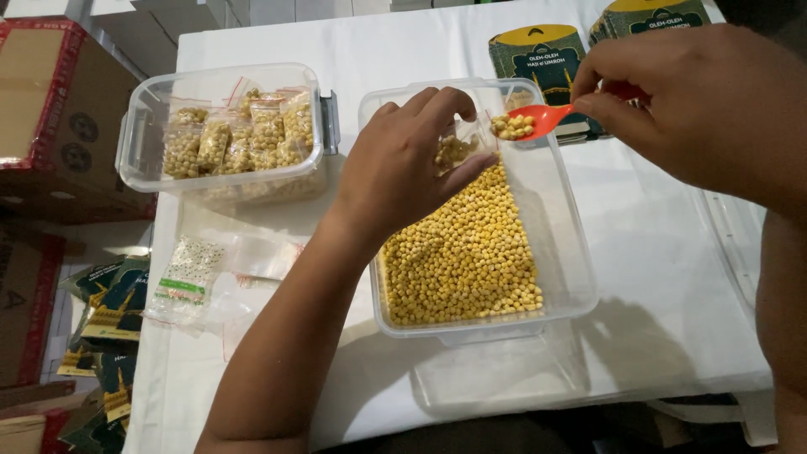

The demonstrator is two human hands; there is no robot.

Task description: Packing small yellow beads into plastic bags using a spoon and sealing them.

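Observation:
My left hand (pixel 403 164) holds a small clear plastic bag (pixel 458 147) partly filled with yellow chickpeas, above a clear plastic tub (pixel 565 252) full of the same yellow chickpeas (pixel 466 252). My right hand (pixel 681 101) grips a red plastic spoon (pixel 542 119) loaded with several chickpeas, its bowl right at the bag's mouth. Both hands hover over the far end of the tub.
A second clear tub (pixel 139 143) at the left holds several filled little bags (pixel 244 134). Empty clear bags (pixel 197 277) lie on the white table (pixel 656 277). Dark printed packages (pixel 538 55) stand at the back. Cardboard boxes (pixel 50 109) sit left, more packages (pixel 109 311) on the floor.

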